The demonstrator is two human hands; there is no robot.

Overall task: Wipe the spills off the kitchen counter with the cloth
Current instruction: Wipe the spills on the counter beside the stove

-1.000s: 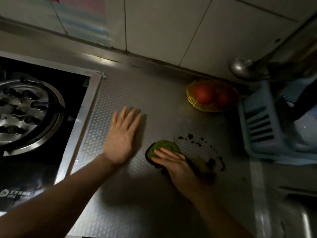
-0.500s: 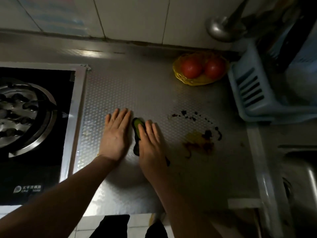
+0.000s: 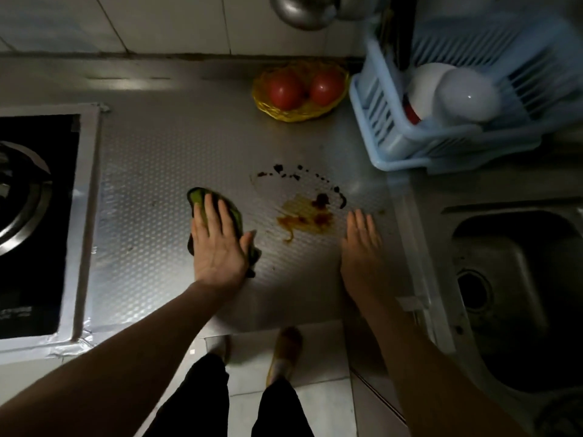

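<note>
Left hand (image 3: pixel 217 247) lies flat, fingers straight, pressing cloth (image 3: pixel 196 195) on the tabletop (image 3: pixel 151 171) left of the spill (image 3: pixel 304 216). Right hand (image 3: pixel 362 247) is flat and empty, just right of spill. Spill unwiped, so wipe runs rightward.

Counter (image 3: pixel 164 171) is dull silver-grey, stamped all over with a tiny raised dot pattern. Cloth (image 3: pixel 197 197) is green with a darker, near-black edge. The spill (image 3: pixel 303 216) is a yellow-orange puddle with dark red-brown blotches in it, plus an arc of near-black drops (image 3: pixel 295 176) above it. Basket (image 3: pixel 284 116) at the back is yellow and woven, two red tomatoes (image 3: pixel 284 89) inside. Dish rack (image 3: pixel 378 121) is pale blue with slatted sides, white bowl (image 3: pixel 463 94) in it. Stove top (image 3: pixel 31 247) is black with a silver frame (image 3: pixel 90 200). Wall tiles (image 3: pixel 157 23) are off-white.
</note>
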